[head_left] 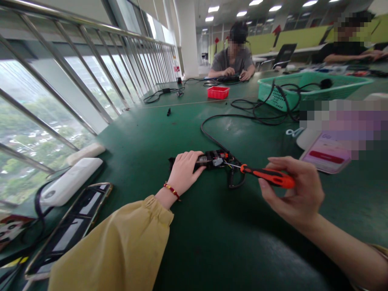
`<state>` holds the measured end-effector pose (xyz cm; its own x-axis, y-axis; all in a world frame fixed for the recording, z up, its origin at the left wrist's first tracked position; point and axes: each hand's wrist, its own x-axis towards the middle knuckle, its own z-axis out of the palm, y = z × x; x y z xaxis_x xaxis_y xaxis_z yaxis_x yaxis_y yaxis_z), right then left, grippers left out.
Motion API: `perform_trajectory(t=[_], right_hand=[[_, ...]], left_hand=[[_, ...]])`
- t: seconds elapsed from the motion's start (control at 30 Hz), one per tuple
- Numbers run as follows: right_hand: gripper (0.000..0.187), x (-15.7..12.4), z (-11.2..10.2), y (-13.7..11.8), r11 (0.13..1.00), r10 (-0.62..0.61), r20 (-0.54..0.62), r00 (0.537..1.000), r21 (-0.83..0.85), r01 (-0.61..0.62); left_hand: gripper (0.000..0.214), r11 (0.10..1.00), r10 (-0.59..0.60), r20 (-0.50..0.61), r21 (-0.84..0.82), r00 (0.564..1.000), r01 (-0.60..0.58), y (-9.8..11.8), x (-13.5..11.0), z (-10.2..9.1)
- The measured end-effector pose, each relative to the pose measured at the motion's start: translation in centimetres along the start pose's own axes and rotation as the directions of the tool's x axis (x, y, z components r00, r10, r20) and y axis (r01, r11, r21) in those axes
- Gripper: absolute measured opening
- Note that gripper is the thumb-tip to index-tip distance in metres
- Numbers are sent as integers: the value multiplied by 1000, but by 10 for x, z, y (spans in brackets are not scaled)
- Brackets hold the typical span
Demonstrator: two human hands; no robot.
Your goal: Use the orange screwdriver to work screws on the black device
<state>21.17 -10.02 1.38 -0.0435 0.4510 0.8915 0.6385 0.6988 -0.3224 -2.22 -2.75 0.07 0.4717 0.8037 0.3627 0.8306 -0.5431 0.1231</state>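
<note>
My left hand (185, 170) lies closed over the left end of a small black device (212, 159) with exposed parts and coloured wires, pinning it to the green table (169, 133). My right hand (295, 192) grips an orange and black screwdriver (268, 176) by the handle, its metal tip reaching into the right side of the device. A black cable (212, 137) runs from the device toward the back of the table. A short black loop of cable (235, 182) curls just below the device.
A white power bank (71, 182) and a phone (75, 226) lie at the left. Another phone (325, 155) rests at the right. A red tray (217, 92) and a green basket (306, 87) with cables stand further back. Two people sit working at the far side. A railing (91, 60) lines the left.
</note>
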Motion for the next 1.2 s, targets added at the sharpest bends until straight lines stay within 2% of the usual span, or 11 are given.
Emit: perform_trajectory(t=[0.07,0.23,0.37,0.4,0.5,0.57,0.73,0.9,1.07,1.2], right_hand=[[47,2,0,-1,999,-38,-37,999,-28,37],[30,2,-1,0,999,-17,81,997,-33,20],[46,1,0,2,999,-24,-38,999,-29,23],[46,1,0,2,999,-28,-35,999,-27,28],[31,3,0,0,998,-48,75,996,-27,50],[29,3,0,-1,999,-42,109,993,-31,45],[47,2,1,-1,1000,-12,-25,1000,-11,12],[26,2,-2,-2,1000,-14,127,992,-12,15],[43,2,-1,-2,1000,-13,13,1000,-11,13],[26,2,0,-2,1000,5,135,991,-22,-2]], left_hand=[[28,1000,0,-1,1,1000,0,0,0,0],[28,1000,4,-4,7,1000,-4,0,0,1],[28,1000,0,-3,11,1000,0,0,0,0],[29,1000,0,-2,10,1000,0,0,0,0],[28,1000,2,-3,8,1000,-2,0,0,0],[28,1000,2,-6,8,1000,-2,0,0,1],[28,1000,1,-6,12,1000,-1,0,0,1],[29,1000,2,-3,15,1000,-2,0,-1,1],[29,1000,1,1,17,1000,-1,0,-1,0],[29,1000,-1,3,14,1000,1,0,0,0]])
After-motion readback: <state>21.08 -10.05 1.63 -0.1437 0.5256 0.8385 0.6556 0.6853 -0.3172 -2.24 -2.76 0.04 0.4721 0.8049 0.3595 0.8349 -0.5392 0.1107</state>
